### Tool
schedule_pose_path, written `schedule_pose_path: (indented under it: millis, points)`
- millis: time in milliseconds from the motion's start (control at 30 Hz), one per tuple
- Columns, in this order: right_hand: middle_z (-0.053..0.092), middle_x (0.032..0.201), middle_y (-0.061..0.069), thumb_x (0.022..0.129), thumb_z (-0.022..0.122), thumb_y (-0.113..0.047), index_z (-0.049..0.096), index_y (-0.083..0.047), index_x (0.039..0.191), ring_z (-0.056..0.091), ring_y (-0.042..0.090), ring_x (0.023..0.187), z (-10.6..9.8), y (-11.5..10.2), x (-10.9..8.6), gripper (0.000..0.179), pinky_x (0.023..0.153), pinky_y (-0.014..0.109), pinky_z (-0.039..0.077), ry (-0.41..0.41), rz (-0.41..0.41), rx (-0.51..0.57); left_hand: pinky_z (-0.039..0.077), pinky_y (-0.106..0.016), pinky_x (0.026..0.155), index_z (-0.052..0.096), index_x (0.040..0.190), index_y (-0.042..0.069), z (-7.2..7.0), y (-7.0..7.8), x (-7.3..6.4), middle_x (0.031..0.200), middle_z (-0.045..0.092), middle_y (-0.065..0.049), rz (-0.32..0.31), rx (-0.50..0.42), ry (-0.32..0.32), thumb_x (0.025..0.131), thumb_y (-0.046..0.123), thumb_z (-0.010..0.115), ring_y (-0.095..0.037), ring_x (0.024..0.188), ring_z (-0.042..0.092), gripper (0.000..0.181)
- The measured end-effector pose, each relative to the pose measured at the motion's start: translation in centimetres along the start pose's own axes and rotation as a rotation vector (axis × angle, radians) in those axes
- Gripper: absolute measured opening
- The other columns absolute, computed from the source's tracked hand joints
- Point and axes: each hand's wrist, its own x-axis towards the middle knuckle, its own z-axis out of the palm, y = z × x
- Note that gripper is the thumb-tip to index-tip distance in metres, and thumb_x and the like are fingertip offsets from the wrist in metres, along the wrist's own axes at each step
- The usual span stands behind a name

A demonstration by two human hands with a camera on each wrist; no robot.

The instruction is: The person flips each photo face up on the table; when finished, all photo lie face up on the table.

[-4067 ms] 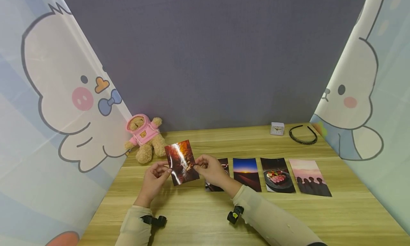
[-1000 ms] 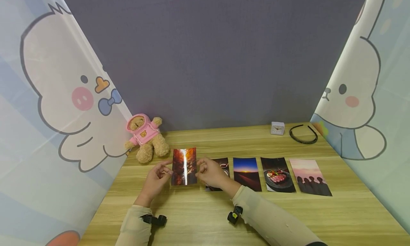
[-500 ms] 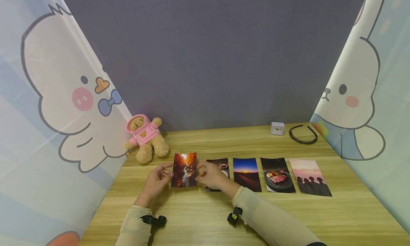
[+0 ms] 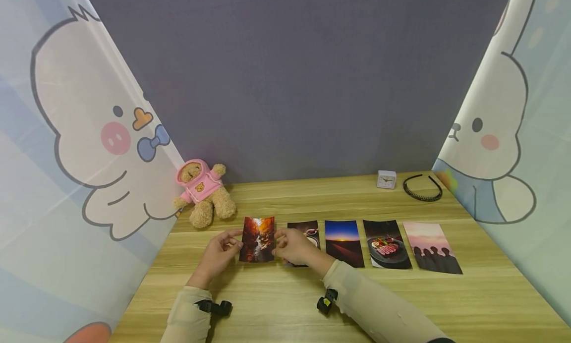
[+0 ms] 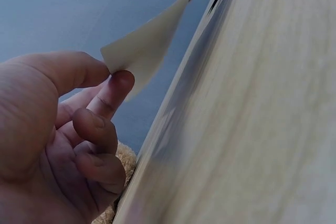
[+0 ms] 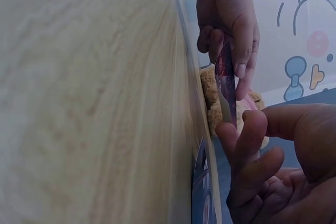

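Between both hands is a photo print (image 4: 258, 240) of an orange autumn stream. My left hand (image 4: 219, 255) pinches its left edge between thumb and index finger; the left wrist view shows the pale back of the print (image 5: 144, 51), held just above the table and slightly bowed. At the opposite edge, my right hand (image 4: 294, 246) pinches with thumb and fingertips, its other fingers curled. Partly hidden behind that hand lies a dark photo with a cup (image 4: 311, 230). In the right wrist view the print (image 6: 226, 82) appears nearly edge-on between the two hands.
To the right lie a sunset photo (image 4: 343, 241), a food-plate photo (image 4: 387, 245) and a pink-sky photo with silhouettes (image 4: 431, 246), in a row. A teddy bear (image 4: 202, 192) in pink sits at back left. A small clock (image 4: 386, 179) and black headband (image 4: 423, 198) stand back right on the wooden table (image 4: 276, 308).
The autumn print was tilted and held higher and farther left; it is now straightened and lowered toward the table, in line with the row. Both hands still hold it.
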Motion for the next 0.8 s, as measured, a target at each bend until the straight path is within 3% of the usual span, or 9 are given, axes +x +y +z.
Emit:
schedule_pose_path:
  millis: [133,233,500,800]
  points:
    - [0.074,0.081,0.014,0.101,0.072,-0.012,0.049,0.002,0.151,0.061,0.018,0.051,-0.05,0.13,0.04,0.057,0.043,0.027,0.038,-0.029,0.015,0.024,0.046,-0.025,0.058,0.071,0.129,0.003,-0.01,-0.08,-0.01,0.092,0.074,-0.007,-0.021,0.046,-0.004,0.099,0.006,0.073,-0.02,0.069,0.063,0.03]
    - [0.075,0.082,0.013,0.101,0.072,-0.013,0.048,0.001,0.152,0.059,0.016,0.048,-0.07,0.25,0.1,0.058,0.04,0.025,0.035,-0.035,0.017,0.025,0.047,-0.026,0.06,0.072,0.129,0.005,-0.01,-0.16,-0.02,0.091,0.074,-0.005,-0.025,0.075,-0.013,0.1,0.009,0.073,-0.018,0.07,0.063,0.029]
    - [0.075,0.083,0.007,0.101,0.073,-0.015,0.051,0.003,0.149,0.06,0.017,0.05,-0.1,0.09,-0.02,0.056,0.037,0.026,0.037,-0.052,0.034,0.005,0.044,-0.025,0.051,0.073,0.127,0.004,-0.02,-0.13,-0.05,0.092,0.073,-0.006,-0.036,0.089,-0.039,0.1,0.006,0.073,-0.012,0.054,0.053,0.027]
    - [0.076,0.093,0.0,0.099,0.074,-0.013,0.051,0.003,0.149,0.06,0.016,0.05,-0.01,-0.04,-0.38,0.057,0.04,0.027,0.042,-0.056,0.046,0.02,0.04,-0.025,0.047,0.074,0.125,0.005,0.05,-0.3,-0.08,0.09,0.073,-0.002,-0.026,0.124,-0.045,0.099,0.008,0.074,-0.01,0.052,0.049,0.026]
